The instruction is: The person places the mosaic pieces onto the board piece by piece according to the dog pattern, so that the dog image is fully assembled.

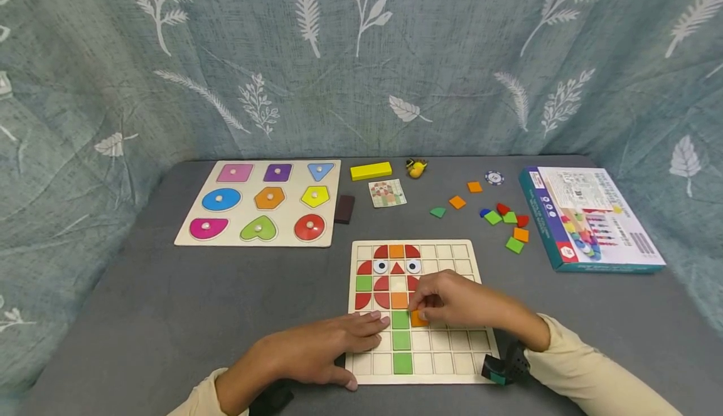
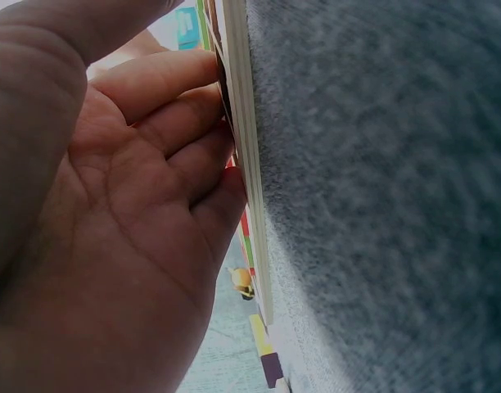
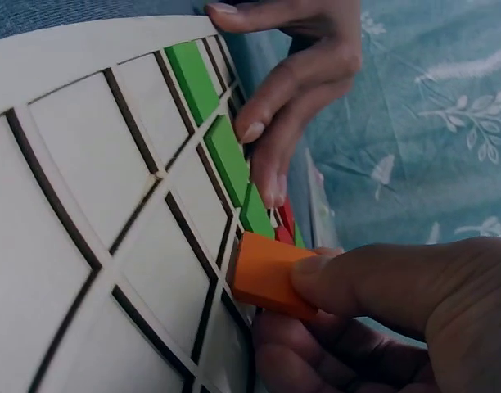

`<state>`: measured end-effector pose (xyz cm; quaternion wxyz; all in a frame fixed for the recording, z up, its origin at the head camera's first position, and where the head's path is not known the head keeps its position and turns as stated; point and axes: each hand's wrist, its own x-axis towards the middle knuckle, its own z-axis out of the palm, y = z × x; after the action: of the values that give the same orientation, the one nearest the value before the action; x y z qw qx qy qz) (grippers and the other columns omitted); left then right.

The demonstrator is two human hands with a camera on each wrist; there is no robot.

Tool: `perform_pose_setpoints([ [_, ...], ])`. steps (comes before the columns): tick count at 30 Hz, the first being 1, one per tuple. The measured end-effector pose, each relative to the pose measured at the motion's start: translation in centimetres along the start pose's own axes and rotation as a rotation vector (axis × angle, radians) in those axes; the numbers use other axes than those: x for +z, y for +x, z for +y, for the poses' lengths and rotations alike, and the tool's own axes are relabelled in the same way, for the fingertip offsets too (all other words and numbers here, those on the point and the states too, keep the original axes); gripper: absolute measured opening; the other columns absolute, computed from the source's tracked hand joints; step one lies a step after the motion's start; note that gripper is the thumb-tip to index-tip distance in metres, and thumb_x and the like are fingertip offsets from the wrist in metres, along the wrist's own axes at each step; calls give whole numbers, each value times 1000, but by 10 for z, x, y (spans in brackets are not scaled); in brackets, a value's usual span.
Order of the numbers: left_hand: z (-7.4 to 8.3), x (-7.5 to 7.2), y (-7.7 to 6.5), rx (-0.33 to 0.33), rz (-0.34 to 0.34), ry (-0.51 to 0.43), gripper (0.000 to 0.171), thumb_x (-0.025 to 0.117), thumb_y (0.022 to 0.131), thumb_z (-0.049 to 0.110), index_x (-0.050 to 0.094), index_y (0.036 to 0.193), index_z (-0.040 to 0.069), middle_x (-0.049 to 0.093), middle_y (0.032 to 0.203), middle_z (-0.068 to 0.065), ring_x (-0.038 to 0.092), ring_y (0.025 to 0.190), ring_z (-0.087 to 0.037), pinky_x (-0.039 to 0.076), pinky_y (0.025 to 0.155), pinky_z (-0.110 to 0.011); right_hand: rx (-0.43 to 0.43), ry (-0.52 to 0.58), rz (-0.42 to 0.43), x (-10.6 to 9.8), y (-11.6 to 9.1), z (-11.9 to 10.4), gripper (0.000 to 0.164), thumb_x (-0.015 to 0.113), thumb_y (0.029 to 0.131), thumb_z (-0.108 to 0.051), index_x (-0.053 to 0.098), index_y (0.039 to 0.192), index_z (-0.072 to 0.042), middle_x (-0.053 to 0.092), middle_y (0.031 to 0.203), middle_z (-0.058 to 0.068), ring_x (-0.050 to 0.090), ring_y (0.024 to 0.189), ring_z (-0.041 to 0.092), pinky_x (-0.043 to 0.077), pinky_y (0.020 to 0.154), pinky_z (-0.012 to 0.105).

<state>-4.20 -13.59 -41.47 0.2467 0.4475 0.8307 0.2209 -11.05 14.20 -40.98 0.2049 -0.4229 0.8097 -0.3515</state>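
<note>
A wooden grid board (image 1: 446,366) lies on the table, part filled with red, orange and green pieces and two eye pieces. My right hand (image 1: 454,300) pinches an orange square tile (image 3: 267,274) between thumb and fingers, tilted over a cell just right of the green squares (image 1: 401,341). In the right wrist view one tile edge is at the grid lines; whether it touches the cell floor I cannot tell. My left hand (image 1: 330,347) rests on the board's left side, fingers extended and fingertips on its surface. The left wrist view shows the palm (image 2: 128,221) beside the board's edge.
Loose coloured tiles (image 1: 493,217) lie behind the board to the right, near a box (image 1: 599,221). A shape puzzle (image 1: 294,206) sits at back left. Between them are a dark block (image 1: 344,209), a yellow block (image 1: 370,170), a pattern card (image 1: 387,193), a toy bee (image 1: 416,168) and a chip (image 1: 494,178).
</note>
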Motion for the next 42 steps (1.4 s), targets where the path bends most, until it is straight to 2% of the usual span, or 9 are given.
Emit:
perform_pose_setpoints([
  [13,0,0,-1,14,7,10,68,73,88,31,45,146,8,28,157,-1,23,144,-19,30,111,-36,-6,-164,54,7,0,0,11,70,85,-1,71,87,-12,56,79,-13,49,69,3,45,62,22],
  [21,0,-1,-1,10,6,8,69,73,87,30,45,146,7,27,157,-1,22,144,-19,29,111,-37,17,-170,174,-12,-12,11,10,71,86,-2,73,88,-11,61,83,-11,50,71,6,45,63,25],
  [25,0,-2,-1,18,9,10,69,73,87,30,44,146,7,27,157,-2,22,144,-19,29,111,-36,57,-181,222,-24,-23,21,6,70,87,-2,73,89,-8,62,82,-9,52,71,7,47,62,25],
  [32,0,-2,-2,25,17,8,70,74,87,29,44,146,7,27,157,-2,21,145,-19,29,111,-35,156,-176,233,-41,-41,32,7,68,90,-6,72,95,-5,61,84,-7,52,72,8,48,63,25],
  [35,1,-2,-3,25,20,6,70,74,87,28,44,146,7,28,157,-2,21,145,-19,29,111,-35,182,-198,282,-49,-45,36,9,67,91,-5,72,97,-2,63,85,-4,53,72,9,48,62,27],
  [42,1,-3,-2,23,14,2,70,74,87,28,44,146,6,27,157,-2,21,145,-19,29,111,-35,300,-228,410,-60,-50,51,19,63,94,-7,69,109,4,68,96,8,61,82,18,51,69,35],
])
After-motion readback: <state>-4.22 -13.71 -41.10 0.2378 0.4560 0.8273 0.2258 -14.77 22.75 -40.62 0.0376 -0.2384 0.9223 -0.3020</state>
